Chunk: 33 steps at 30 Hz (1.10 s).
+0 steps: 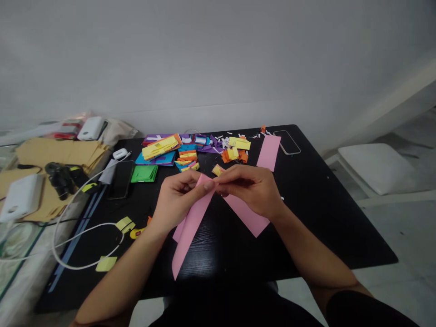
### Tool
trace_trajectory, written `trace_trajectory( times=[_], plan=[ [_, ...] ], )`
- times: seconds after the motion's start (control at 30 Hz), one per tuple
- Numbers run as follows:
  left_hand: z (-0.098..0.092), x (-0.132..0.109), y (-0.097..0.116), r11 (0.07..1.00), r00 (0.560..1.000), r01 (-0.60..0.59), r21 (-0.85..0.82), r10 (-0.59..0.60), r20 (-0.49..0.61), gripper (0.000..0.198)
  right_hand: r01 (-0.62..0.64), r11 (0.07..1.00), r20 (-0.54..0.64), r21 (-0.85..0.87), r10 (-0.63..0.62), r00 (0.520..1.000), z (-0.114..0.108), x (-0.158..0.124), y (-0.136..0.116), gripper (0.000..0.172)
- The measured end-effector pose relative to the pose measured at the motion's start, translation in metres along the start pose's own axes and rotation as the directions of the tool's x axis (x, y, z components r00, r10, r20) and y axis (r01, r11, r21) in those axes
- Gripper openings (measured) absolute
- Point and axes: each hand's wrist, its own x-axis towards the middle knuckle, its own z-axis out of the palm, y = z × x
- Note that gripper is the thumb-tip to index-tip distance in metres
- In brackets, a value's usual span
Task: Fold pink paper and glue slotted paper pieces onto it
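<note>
The pink paper strip (193,225) points its low end at the near edge of the black table (327,200). The left hand (180,196) squeezes its top between thumb and fingers. The right hand (255,187) pinches the top tip. Another pink strip (269,153) lies near the far right corner.

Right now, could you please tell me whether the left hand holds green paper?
No, the left hand holds pink paper, while the green paper lies on the table.
</note>
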Motion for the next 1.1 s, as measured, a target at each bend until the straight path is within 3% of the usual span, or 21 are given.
trace_trajectory(
  times=[0.5, 0.73, 1.1],
  plan=[
    [-0.003, 0.000, 0.000, 0.999, 0.997, 0.033, -0.012, -0.033, 0.063, 0.022, -0.017, 1.000, 0.032, -0.011, 0.017, 0.999, -0.004, -0.001, 0.001, 0.013],
    [-0.003, 0.001, -0.001, 0.999, 1.000, -0.018, 0.034, 0.017, 0.020, 0.025, -0.107, 0.993, 0.063, -0.056, 0.111, 0.992, -0.008, 0.000, -0.007, 0.027],
    [-0.005, 0.001, -0.003, 0.991, 0.998, -0.057, 0.124, 0.054, 0.027, 0.028, -0.218, 0.975, 0.066, -0.032, 0.220, 0.973, 0.000, -0.003, -0.010, 0.025]
  ],
)
